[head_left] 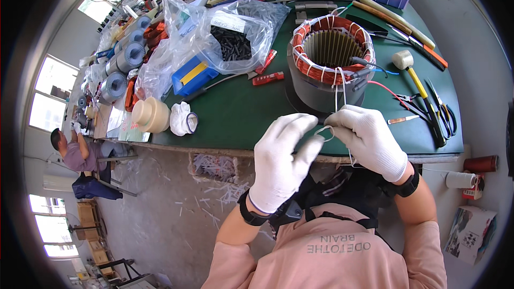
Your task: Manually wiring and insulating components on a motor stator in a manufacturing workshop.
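A motor stator stands upright on the green tabletop, its copper windings laced with white cord around the top rim. Two white strands run down from the rim toward me. My right hand, in a white knit glove, pinches the cord close to the table's front edge. Between my hands the white cord forms a small loop. My left hand, gloved the same way, is beside it with thumb and index finger apart. Its thumb tip is at the loop; whether it bears on the cord is unclear.
Right of the stator lie a mallet, scissors and long-handled tools. To the left are a plastic bag of black sleeves, a blue box and a cream container. A person sits at the far left.
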`<state>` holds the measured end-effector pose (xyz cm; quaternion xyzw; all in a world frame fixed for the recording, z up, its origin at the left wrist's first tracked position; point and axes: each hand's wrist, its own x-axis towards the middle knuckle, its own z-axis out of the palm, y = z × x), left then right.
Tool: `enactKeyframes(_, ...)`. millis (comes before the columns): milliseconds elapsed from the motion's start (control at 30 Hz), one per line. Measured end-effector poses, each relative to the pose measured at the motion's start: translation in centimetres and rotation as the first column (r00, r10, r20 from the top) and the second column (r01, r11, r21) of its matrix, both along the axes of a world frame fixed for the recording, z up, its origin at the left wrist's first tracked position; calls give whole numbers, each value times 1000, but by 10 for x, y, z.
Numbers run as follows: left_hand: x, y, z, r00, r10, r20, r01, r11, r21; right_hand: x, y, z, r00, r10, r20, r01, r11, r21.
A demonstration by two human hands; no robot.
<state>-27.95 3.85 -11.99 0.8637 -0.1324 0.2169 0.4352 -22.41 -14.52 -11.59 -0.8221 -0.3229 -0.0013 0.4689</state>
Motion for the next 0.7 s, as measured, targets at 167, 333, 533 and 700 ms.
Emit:
enactKeyframes(167, 7, -15, -3, 994, 50, 95, -73, 965, 251, -3, 1, 1, 997, -36, 64, 39, 998, -42)
enactKeyframes(333, 13, -14, -10, 959, -41, -282, -23, 975, -221, -6, 4, -1, 974, -107, 201, 123, 990, -69)
enactKeyframes(533, 19, -10, -26, 794, -357, -492, -49, 768, -638, -5, 6, -2, 926, -137, 352, 172, 983, -70)
enactKeyframes(700, 17, -9, -37, 713, -646, -275, -51, 343, -938, -4, 2, -5, 945, -117, 306, 132, 991, -31)
